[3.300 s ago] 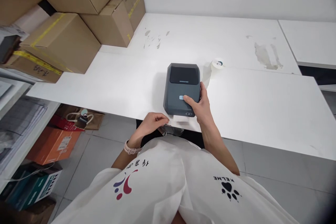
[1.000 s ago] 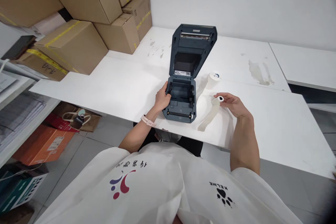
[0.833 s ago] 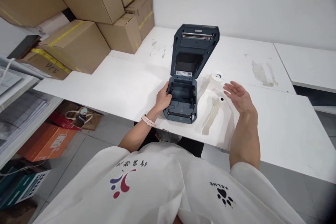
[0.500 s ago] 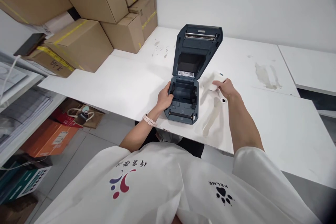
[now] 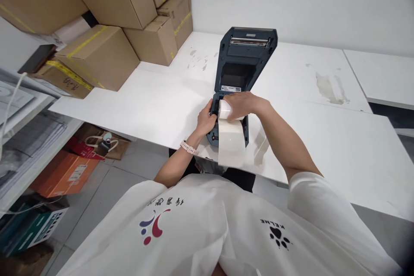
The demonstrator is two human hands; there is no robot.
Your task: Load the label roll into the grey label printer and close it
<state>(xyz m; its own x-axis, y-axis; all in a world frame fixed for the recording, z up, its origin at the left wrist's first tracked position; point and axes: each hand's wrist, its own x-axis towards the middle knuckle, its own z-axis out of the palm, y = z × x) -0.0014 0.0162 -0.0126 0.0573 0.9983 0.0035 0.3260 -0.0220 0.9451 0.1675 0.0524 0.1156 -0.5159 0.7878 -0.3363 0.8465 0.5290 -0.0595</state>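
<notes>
A dark blue-grey label printer (image 5: 241,58) stands on the white table with its lid tipped up and back. My right hand (image 5: 241,104) is closed over a white label roll (image 5: 224,110) in the printer's lower bay. From the roll a loose strip of label paper (image 5: 231,144) hangs forward over the printer's front, reaching the table edge. My left hand (image 5: 206,118) grips the left side wall of the printer, thumb on its inner rim and fingers along the outside. The bay behind my right hand is mostly hidden.
Taped cardboard boxes (image 5: 97,56) are stacked at the table's left back. The white table (image 5: 155,99) runs to a wall behind; a stain (image 5: 330,88) marks its right part. Below left, a shelf (image 5: 61,142) stands beside an orange box (image 5: 69,174) on the floor.
My right hand has brought the label roll left from the table beside the printer into its open bay. The paper strip now drapes over the front. My left hand stays on the printer's side.
</notes>
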